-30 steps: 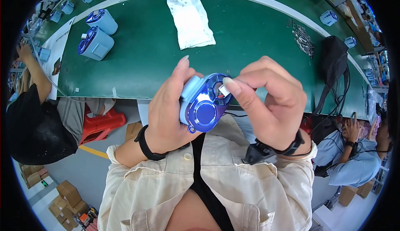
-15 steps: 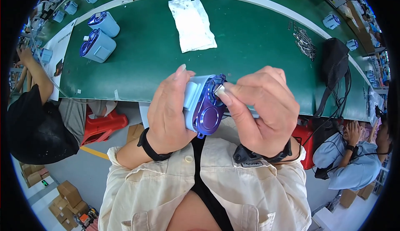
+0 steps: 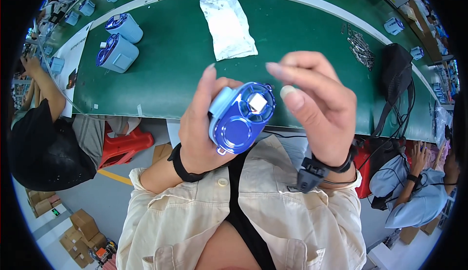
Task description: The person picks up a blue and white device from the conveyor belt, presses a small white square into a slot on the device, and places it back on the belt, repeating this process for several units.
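Observation:
My left hand (image 3: 197, 119) is wrapped round a light-blue plastic container with a shiny dark-blue lid (image 3: 236, 131), tilted so that its top faces me. On the lid, inside a round recess at the far end, sits a small white-and-silver square piece (image 3: 257, 103). To the right of the container, apart from it, my right hand (image 3: 317, 99) is raised with thumb and fingers spread and nothing between them. Two similar blue containers, a nearer one (image 3: 119, 55) and a farther one (image 3: 127, 28), stand on the green table at the left.
A white plastic bag (image 3: 226, 28) lies on the green table (image 3: 170, 50). At the right are a heap of small metal parts (image 3: 360, 50) and a black bag (image 3: 396, 67) with cables. A person (image 3: 46, 138) sits at the left, another (image 3: 414, 187) at the right.
My right hand has let go of the small square piece and drawn back to the right, its fingers opening. The container has turned so its lid faces up more.

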{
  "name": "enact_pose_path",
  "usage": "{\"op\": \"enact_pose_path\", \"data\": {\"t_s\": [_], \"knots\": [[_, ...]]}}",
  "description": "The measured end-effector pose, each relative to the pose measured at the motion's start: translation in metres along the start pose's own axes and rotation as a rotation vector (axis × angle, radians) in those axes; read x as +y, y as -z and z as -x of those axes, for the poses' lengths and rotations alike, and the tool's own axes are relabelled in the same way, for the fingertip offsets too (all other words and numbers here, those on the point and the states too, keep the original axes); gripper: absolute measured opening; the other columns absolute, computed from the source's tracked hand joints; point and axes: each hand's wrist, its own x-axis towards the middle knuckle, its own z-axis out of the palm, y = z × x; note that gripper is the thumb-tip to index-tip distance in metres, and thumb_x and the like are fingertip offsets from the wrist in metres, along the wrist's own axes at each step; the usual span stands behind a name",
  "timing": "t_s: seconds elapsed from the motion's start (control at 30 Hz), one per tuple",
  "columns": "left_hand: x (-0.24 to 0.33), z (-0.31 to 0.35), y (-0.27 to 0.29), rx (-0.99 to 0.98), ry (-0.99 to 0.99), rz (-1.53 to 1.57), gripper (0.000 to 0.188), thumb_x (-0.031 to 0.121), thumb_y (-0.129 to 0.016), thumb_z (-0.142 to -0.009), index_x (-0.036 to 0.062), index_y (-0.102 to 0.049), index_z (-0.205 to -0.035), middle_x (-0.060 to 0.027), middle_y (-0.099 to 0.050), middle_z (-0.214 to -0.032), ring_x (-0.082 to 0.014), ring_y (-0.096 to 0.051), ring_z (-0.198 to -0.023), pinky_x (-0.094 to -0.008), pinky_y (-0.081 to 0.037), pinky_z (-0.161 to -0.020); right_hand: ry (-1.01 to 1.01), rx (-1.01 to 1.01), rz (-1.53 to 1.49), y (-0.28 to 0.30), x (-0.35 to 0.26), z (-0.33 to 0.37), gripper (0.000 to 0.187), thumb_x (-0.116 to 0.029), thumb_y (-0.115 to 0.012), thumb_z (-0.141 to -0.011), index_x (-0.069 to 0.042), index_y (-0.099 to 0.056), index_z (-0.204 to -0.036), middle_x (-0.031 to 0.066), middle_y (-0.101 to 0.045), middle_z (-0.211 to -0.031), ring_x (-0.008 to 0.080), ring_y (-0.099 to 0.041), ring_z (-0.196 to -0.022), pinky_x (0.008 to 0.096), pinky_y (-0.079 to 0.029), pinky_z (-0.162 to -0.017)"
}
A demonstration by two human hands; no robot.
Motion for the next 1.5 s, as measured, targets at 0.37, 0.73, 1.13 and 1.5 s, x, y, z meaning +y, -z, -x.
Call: {"op": "enact_pose_path", "data": {"t_s": [0.37,0.73,1.13,1.5], "knots": [[-0.006,0.010,-0.002,0.044,-0.029,-0.106,0.099,0.008,-0.083,-0.069,-0.0036,-0.021,-0.145,-0.0213,-0.057,-0.119,-0.0304,-0.061,-0.105,-0.0383,-0.050,-0.088,-0.492,-0.201,-1.208,-0.035,0.020,0.005,0.042,-0.020,-0.057,-0.093,0.002,-0.055,-0.128,0.0234,-0.047,-0.138,0.0319,-0.049,-0.126,0.0415,-0.040,-0.104],[-0.021,0.017,-0.008,0.051,0.030,-0.146,0.101,0.012,-0.087,-0.067,0.0010,-0.023,-0.145,-0.0189,-0.053,-0.125,-0.0243,-0.060,-0.104,-0.0340,-0.048,-0.088,-0.284,-0.236,-1.056,-0.040,0.023,-0.002,0.049,-0.035,-0.050,-0.095,0.002,-0.053,-0.127,0.0273,-0.042,-0.141,0.0334,-0.043,-0.131,0.0435,-0.034,-0.109],[-0.019,0.006,-0.008,0.196,-0.099,-0.212,0.075,0.017,-0.081,-0.071,-0.0035,-0.038,-0.129,-0.0252,-0.062,-0.112,-0.0375,-0.064,-0.094,-0.0423,-0.051,-0.080,0.512,0.074,0.487,-0.005,0.016,-0.002,0.037,-0.007,-0.077,-0.069,-0.003,-0.070,-0.105,0.0115,-0.062,-0.098,0.0267,-0.058,-0.092,0.0405,-0.046,-0.080],[-0.019,0.004,-0.004,0.157,-0.163,-0.389,0.097,0.013,-0.081,-0.075,0.0026,-0.017,-0.147,-0.0275,-0.058,-0.117,-0.0348,-0.061,-0.100,-0.0414,-0.049,-0.084,0.454,0.143,0.648,-0.015,-0.002,-0.001,0.031,-0.008,-0.079,-0.060,-0.002,-0.073,-0.091,0.0063,-0.062,-0.082,0.0238,-0.054,-0.074,0.0380,-0.040,-0.068]]}}
